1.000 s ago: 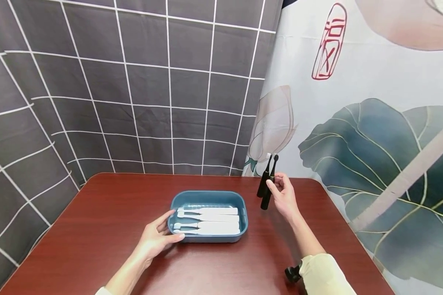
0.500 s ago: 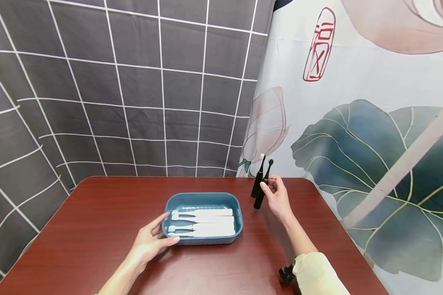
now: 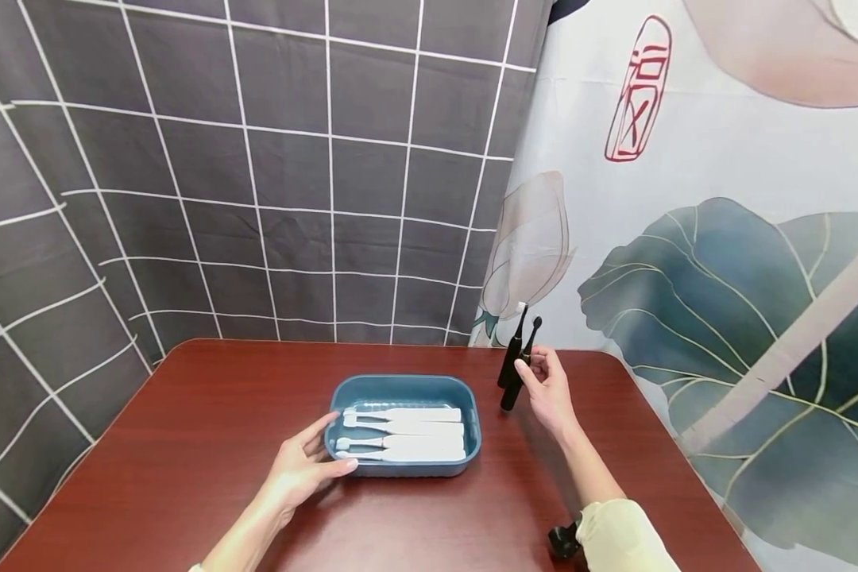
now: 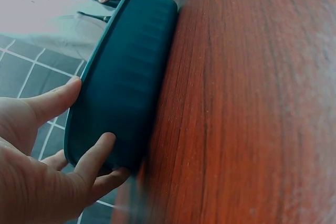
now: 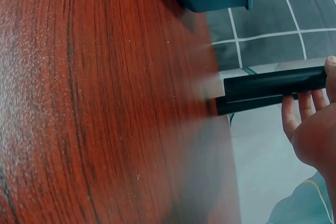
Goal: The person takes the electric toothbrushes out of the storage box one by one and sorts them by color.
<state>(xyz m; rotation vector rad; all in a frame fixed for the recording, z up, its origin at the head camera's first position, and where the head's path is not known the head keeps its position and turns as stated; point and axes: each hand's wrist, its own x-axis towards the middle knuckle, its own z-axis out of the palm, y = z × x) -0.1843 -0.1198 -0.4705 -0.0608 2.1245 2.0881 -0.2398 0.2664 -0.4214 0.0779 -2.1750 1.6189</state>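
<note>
Right of centre, the right hand (image 3: 549, 391) pinches a slim black toothbrush (image 3: 512, 392); the left hand (image 3: 299, 467) grips a smooth, rounded basin (image 3: 415, 470).

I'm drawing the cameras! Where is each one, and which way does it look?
Head: on the head, facing forward and down at the blue tub and table; left hand, right hand and forearms show.
Left wrist: on that wrist, facing the tub's outside; left hand shows large, right hand small.
Right wrist: on that wrist, facing black toothbrush handles; part of the right hand shows.
Both wrist views share the tub, table and right hand.
</note>
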